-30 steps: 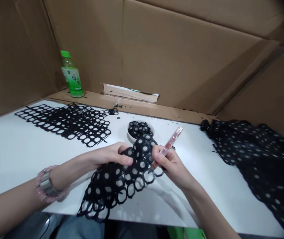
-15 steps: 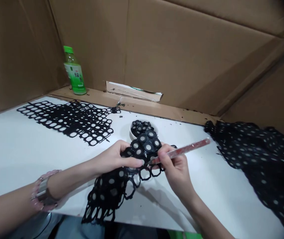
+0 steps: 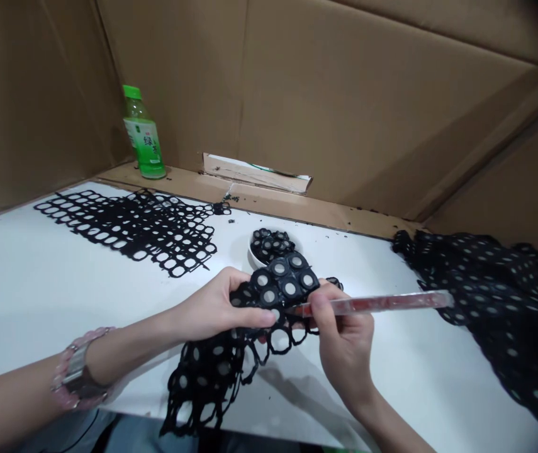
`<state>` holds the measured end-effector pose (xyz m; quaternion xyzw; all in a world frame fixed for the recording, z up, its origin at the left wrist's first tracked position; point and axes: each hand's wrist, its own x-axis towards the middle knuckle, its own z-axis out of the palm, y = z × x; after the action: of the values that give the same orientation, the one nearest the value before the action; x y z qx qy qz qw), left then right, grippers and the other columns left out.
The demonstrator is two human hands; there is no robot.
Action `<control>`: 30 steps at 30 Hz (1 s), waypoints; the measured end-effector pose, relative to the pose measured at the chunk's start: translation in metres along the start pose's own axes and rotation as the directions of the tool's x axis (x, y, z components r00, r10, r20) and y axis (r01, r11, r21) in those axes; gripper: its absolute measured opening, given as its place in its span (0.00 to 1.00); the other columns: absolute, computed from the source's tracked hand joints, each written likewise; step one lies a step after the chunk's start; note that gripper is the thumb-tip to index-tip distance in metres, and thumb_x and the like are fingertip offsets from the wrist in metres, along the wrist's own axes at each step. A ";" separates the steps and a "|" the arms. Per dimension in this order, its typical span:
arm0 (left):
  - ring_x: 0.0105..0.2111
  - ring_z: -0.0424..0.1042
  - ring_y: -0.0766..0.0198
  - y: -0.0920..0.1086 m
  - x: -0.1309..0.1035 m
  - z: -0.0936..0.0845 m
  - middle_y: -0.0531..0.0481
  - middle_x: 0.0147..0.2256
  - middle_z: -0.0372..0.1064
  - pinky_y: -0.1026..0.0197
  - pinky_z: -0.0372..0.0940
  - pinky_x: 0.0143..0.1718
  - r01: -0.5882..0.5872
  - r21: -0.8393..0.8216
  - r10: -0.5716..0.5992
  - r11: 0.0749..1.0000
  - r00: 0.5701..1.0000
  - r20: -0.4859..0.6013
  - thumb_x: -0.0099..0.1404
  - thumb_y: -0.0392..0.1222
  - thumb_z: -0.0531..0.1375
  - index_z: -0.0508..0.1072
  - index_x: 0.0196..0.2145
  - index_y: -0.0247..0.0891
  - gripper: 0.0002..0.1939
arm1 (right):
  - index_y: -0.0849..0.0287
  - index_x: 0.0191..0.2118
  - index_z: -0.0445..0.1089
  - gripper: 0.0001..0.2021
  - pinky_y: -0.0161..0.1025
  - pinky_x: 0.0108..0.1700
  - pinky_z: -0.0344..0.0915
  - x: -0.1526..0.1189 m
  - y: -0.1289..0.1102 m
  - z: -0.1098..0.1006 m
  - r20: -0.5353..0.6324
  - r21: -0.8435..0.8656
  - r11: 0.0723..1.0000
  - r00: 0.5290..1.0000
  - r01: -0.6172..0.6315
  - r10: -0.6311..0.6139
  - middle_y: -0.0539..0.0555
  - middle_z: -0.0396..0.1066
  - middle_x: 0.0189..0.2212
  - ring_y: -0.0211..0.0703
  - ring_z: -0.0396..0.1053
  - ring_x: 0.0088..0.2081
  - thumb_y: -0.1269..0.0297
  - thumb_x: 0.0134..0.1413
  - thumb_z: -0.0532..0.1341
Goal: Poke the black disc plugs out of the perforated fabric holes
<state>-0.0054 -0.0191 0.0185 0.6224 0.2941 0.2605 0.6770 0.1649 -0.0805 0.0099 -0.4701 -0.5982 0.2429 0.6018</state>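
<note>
A black sheet (image 3: pixel 206 365) with pale round discs in its rings is held above the near edge of the table. My left hand (image 3: pixel 224 306) is closed on its left side, the thumb lying flat on top. In my right hand (image 3: pixel 341 324) is a slim red tool in clear wrapping (image 3: pixel 391 303), gripped like a pen. Its thin tip meets the sheet close to my left thumb; what kind of tool it is I cannot make out. Empty rings (image 3: pixel 280 340) hang along the sheet's lower edge. Just behind, a white bowl (image 3: pixel 252 257) holds black pieces with pale discs.
Black netting of empty rings (image 3: pixel 146 226) lies at the back left. A large disc-filled black sheet (image 3: pixel 490 302) is heaped on the right. At the back stands a green bottle (image 3: pixel 148 148). Cardboard walls (image 3: pixel 325 107) enclose the white table (image 3: pixel 61 277).
The red tool has swung from slanting upward to nearly level, its outer end lower and farther right. My right hand has shifted slightly right and down. The sheet's upper part has tilted to the right.
</note>
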 end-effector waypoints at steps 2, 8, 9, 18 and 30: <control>0.21 0.67 0.69 0.001 0.000 0.000 0.56 0.20 0.71 0.68 0.63 0.24 -0.011 0.012 0.011 1.000 1.000 -0.001 0.50 0.39 0.66 0.74 0.24 0.34 0.06 | 0.57 0.20 0.65 0.15 0.31 0.22 0.61 0.000 0.000 0.000 0.010 -0.029 1.000 1.000 -0.001 0.002 0.48 0.64 0.19 0.34 0.63 0.22 0.68 0.59 0.55; 0.21 0.66 0.69 0.000 -0.001 0.000 0.56 0.22 0.70 0.69 0.61 0.24 -0.029 0.106 0.030 0.994 1.000 -0.006 0.52 0.41 0.65 0.74 0.26 0.35 0.07 | 0.57 0.21 0.64 0.15 0.32 0.24 0.59 0.000 0.001 -0.002 0.036 -0.060 0.997 0.998 0.055 -0.053 0.47 0.64 0.19 0.34 0.61 0.22 0.71 0.59 0.54; 0.21 0.65 0.70 -0.001 -0.001 0.000 0.56 0.22 0.70 0.69 0.60 0.24 -0.029 0.126 0.031 0.992 0.999 -0.014 0.52 0.41 0.65 0.74 0.26 0.35 0.07 | 0.57 0.21 0.63 0.15 0.32 0.25 0.58 0.001 0.001 -0.002 0.045 -0.083 0.993 0.996 0.084 -0.081 0.47 0.63 0.19 0.34 0.61 0.23 0.71 0.59 0.54; 0.25 0.63 0.67 -0.005 -0.005 -0.001 0.54 0.23 0.66 0.68 0.58 0.26 -0.089 0.356 0.121 0.930 0.990 -0.069 0.56 0.44 0.63 0.73 0.26 0.33 0.10 | 0.56 0.22 0.56 0.14 0.34 0.20 0.48 -0.002 0.007 0.004 0.270 -0.483 0.785 0.919 0.388 -0.288 0.47 0.51 0.21 0.34 0.49 0.19 0.75 0.56 0.55; 0.22 0.62 0.69 -0.006 0.000 -0.010 0.56 0.21 0.66 0.69 0.57 0.24 0.045 0.172 -0.049 0.984 0.999 0.017 0.48 0.46 0.66 0.72 0.25 0.34 0.12 | 0.57 0.23 0.65 0.14 0.34 0.25 0.68 0.010 0.008 -0.011 0.288 0.126 0.961 0.936 -0.246 0.202 0.49 0.65 0.22 0.37 0.65 0.23 0.58 0.58 0.57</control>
<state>-0.0124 -0.0125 0.0123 0.6739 0.3230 0.2116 0.6299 0.1788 -0.0709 0.0097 -0.4476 -0.5963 0.4193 0.5179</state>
